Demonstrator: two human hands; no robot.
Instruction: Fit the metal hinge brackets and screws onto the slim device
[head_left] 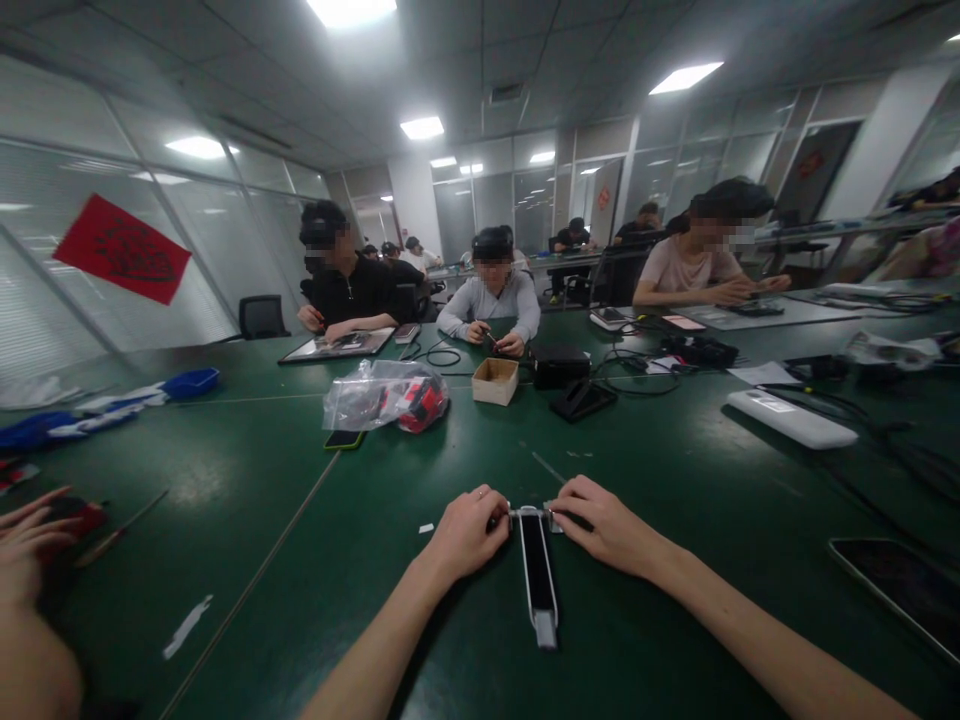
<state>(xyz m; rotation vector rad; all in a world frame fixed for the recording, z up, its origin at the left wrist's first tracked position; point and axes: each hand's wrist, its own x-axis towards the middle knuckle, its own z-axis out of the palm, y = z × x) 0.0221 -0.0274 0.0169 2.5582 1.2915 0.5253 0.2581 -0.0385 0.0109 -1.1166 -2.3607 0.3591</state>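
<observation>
On the green table point(480, 640) in front of me lies a narrow black-and-white device point(536, 560), long and slim with a pale rim. A silvery grey tab point(546, 630) forms its near end, and small metallic parts stick out sideways at its far end. My left hand point(472, 525) is closed, its fingers pinching the left side of that far end. From the opposite side, my right hand point(596, 525) pinches the small metal part point(555, 522) on the right. The fingertips partly hide what they grip, and I cannot tell the device's exact kind.
Ahead are a clear plastic bag point(360, 395) with red-and-black items, a small open box point(495, 382) and a black stand point(583, 398). A white case point(791, 418) and a phone-like slab point(900, 590) lie right. Another person's hand point(34, 545) is at left, near a screwdriver point(120, 532).
</observation>
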